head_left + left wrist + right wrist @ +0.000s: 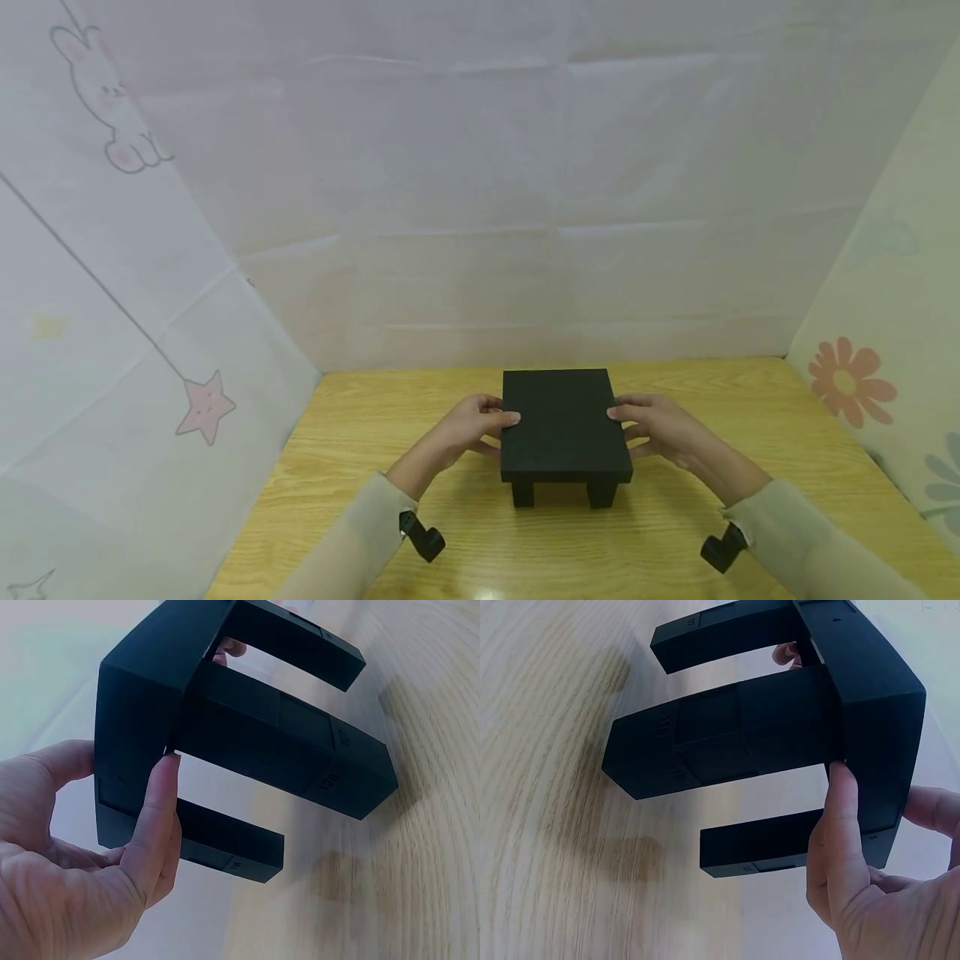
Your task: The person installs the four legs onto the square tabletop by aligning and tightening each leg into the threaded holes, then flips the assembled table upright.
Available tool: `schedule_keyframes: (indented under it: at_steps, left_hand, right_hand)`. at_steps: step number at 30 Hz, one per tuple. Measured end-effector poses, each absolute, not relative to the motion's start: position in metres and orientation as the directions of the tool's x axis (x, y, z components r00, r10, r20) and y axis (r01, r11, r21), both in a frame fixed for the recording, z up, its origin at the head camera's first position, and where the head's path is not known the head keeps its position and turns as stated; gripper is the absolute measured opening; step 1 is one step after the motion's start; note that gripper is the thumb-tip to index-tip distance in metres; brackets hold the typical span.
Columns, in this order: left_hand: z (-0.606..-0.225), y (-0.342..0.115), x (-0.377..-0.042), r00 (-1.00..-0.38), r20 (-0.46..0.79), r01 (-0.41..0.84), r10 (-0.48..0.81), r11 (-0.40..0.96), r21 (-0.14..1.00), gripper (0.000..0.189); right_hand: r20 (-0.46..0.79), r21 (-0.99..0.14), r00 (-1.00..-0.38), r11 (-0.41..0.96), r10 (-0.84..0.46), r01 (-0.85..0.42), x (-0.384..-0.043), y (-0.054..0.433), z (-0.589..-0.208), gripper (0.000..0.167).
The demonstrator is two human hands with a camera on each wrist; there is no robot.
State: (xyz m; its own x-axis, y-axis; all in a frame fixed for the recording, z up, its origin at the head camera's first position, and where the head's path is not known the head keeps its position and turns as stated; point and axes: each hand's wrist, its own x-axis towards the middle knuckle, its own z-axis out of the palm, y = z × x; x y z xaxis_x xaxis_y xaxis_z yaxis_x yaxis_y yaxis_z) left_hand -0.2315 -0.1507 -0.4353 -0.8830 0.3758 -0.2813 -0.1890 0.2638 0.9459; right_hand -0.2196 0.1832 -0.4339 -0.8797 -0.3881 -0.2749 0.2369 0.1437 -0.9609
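A small black stool [566,429] with a flat square top and several block legs is held upright between both hands in the head view. My left hand [468,429] grips its left edge, thumb on the top and fingers underneath. On the opposite edge my right hand [662,427] holds it the same way. In the left wrist view, a stool leg [300,746] with raised markings ends close over the wood, its shadow beside it. The right wrist view shows fingers [840,832] pressed under the rim next to a leg [712,735].
A light wooden tabletop [360,517] lies under the stool. White sheeting [450,208] rises behind it, with printed side panels left and right bearing a pink star [206,408] and a flower [846,382]. Black wrist mounts [423,537] sit on both sleeves.
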Motion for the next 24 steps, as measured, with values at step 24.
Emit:
schedule_keyframes:
  at_steps: [24]
  left_hand:
    - [-0.445,-0.152,-0.228,-0.882,-0.286,-0.194,0.374,0.264,0.945,0.075]
  right_hand:
    - [-0.292,-0.955,-0.884,0.168,-0.366,0.245,-0.223,0.182,-0.448,0.077]
